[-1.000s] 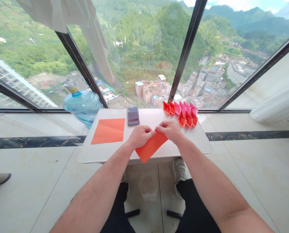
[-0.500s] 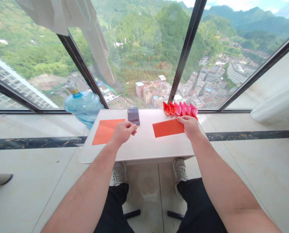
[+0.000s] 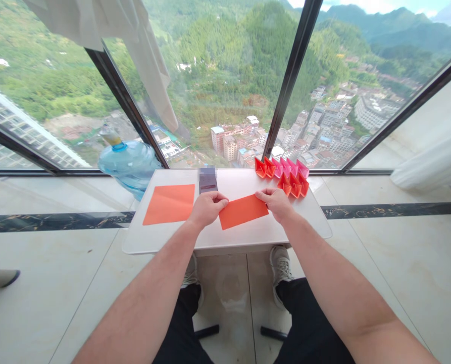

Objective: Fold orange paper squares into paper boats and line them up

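Note:
A folded orange paper rectangle [image 3: 243,211] lies flat on the small white table [image 3: 233,238] in front of me. My left hand [image 3: 207,208] pinches its left end with curled fingers. My right hand [image 3: 276,202] pinches its right upper corner. A flat square orange sheet [image 3: 169,203] lies to the left. A phone [image 3: 207,180] lies just beyond my left hand. Several folded orange and pink paper pieces [image 3: 287,175] stand in rows at the table's back right, close to my right hand.
A large blue water bottle [image 3: 129,164] stands on the floor left of the table by the tall window. A pale curtain [image 3: 134,50] hangs above it. My legs and shoes [image 3: 280,263] show under the table on a tiled floor.
The folded paper went from held at the table's near edge, out to the right in my right hand alone, then back to the middle, where my left hand has taken its left end again.

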A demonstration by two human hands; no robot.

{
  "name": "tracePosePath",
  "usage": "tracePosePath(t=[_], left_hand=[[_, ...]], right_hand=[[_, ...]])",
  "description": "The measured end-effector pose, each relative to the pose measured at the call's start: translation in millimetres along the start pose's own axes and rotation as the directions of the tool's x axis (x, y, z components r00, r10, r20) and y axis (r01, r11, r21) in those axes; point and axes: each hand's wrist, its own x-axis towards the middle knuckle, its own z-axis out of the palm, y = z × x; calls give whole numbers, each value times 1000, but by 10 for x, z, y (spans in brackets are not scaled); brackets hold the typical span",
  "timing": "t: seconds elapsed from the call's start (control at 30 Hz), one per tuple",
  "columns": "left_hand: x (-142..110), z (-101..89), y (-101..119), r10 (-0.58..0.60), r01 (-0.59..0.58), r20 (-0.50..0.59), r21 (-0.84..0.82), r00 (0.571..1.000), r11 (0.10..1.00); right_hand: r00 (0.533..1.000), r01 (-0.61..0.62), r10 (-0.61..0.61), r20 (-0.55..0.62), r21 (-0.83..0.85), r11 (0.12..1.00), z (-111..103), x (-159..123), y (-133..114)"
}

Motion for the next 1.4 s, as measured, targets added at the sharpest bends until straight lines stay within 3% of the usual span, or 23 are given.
tracePosePath(t=[0.07, 0.13, 0.23, 0.37, 0.53, 0.63, 0.7, 0.83, 1.03, 1.17, 1.4], left_hand=[[-23, 41, -54, 87, -74, -62, 183, 994, 980], [-66, 137, -91, 293, -251, -55, 383, 954, 889], [-137, 317, -117, 425, -475, 214, 442, 879, 761], [-168, 435, -134, 385, -462, 257, 449, 886, 765], [-159, 411, -133, 365, -443, 257, 422, 895, 791], [-158, 406, -124, 357, -434, 254, 403, 899, 806], [-155, 412, -124, 351, -430, 257, 403, 900, 808], [-144, 424, -139, 354, -435, 261, 410, 898, 801], [-150, 426, -151, 354, -419, 226, 415, 907, 808], [-157, 426, -154, 361, -420, 218, 410, 907, 810], [-162, 439, -160, 399, -456, 222, 414, 890, 787]], right_hand=[[998, 45, -53, -43, -166, 985, 73, 22, 93], [989, 80, -119, -87, -359, 930, 150, 42, 169], [983, 103, -169, -77, -532, 840, 225, 55, 224], [985, 138, -175, -5, -590, 795, 229, 46, 233], [983, 149, -183, -1, -574, 805, 220, 33, 252], [970, 226, -238, 55, -571, 789, 236, -4, 275], [933, 338, -341, 110, -591, 733, 244, -46, 302], [798, 557, -557, 232, -635, 534, 223, -134, 389], [649, 693, -633, 421, -671, 265, 141, -212, 480], [596, 736, -616, 516, -658, 160, 125, -240, 469], [563, 761, -584, 585, -643, 89, 123, -279, 430]])
